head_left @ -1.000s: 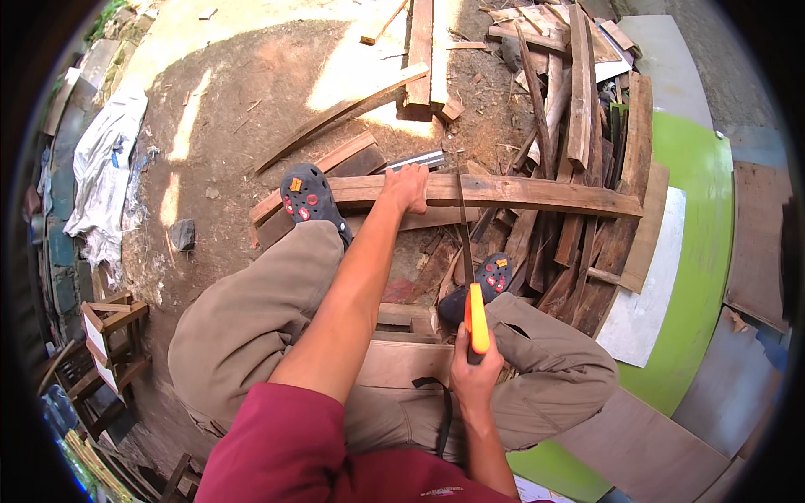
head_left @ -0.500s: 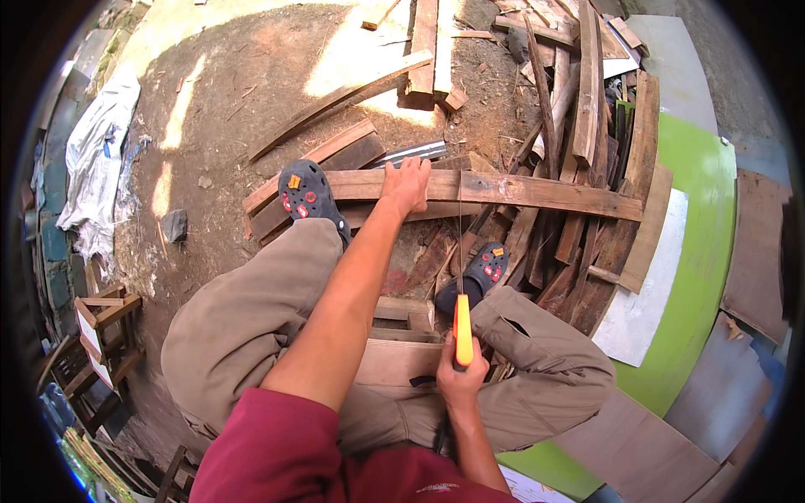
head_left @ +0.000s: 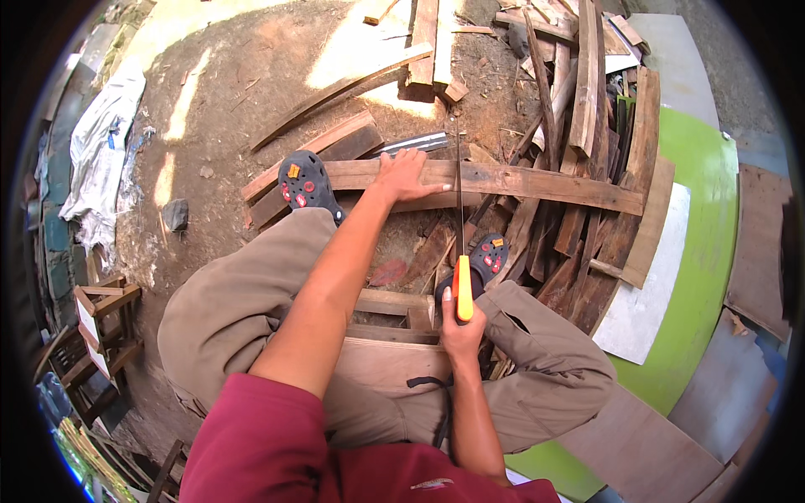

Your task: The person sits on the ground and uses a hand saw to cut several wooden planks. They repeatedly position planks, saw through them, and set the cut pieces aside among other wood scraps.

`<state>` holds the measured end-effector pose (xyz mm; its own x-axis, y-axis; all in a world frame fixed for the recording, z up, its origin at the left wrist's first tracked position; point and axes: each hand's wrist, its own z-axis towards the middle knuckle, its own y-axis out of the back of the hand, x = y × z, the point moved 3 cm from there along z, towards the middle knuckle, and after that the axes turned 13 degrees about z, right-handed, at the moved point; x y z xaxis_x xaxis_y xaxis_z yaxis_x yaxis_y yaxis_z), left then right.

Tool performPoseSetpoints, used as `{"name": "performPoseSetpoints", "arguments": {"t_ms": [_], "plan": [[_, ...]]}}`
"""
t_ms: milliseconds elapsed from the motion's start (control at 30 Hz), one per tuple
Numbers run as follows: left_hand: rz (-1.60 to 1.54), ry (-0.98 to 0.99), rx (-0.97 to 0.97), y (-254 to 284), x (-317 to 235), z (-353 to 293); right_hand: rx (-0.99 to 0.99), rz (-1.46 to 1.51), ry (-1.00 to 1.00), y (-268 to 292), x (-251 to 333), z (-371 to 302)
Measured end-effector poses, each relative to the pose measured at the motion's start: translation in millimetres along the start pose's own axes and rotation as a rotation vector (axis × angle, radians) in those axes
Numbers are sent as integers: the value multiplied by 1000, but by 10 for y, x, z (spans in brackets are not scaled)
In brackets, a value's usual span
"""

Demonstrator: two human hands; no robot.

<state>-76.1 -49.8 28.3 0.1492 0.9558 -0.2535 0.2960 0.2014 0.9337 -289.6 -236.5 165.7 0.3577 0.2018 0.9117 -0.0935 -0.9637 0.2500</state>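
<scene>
A long wooden plank (head_left: 537, 183) lies crosswise in front of me, its left part under my left shoe (head_left: 307, 186). My left hand (head_left: 401, 176) grips it from above, fingers over the far edge and thumb stretched toward the blade. In my right hand (head_left: 461, 335) is a handsaw (head_left: 464, 285) with a yellow and orange handle. Its thin blade crosses the plank just right of my left thumb, and the tip reaches beyond the far edge. How deep the blade sits in the wood cannot be made out.
Scrap boards (head_left: 587, 109) are heaped on the right, beside a green sheet (head_left: 700, 193). My other shoe (head_left: 486, 260) stands near the saw blade. Shorter wood pieces (head_left: 335, 151) lie beyond the plank. White sacking (head_left: 105, 147) and a small wooden frame (head_left: 105, 314) are at left.
The saw has moved away from me along its length, so more blade shows beyond the plank. My left hand has shifted slightly left, and its thumb now stretches toward the blade.
</scene>
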Motion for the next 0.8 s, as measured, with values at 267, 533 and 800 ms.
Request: {"name": "performPoseSetpoints", "arguments": {"t_ms": [267,533,800], "plan": [[-121,347,-34,-76,-64,246,19,28,7,-43,-262,-28],[-117,354,-69,-76,-43,262,10,32,-129,197,-111,27],[-326,310,-402,-104,20,176,28,111,-165,136,-258,18]]}}
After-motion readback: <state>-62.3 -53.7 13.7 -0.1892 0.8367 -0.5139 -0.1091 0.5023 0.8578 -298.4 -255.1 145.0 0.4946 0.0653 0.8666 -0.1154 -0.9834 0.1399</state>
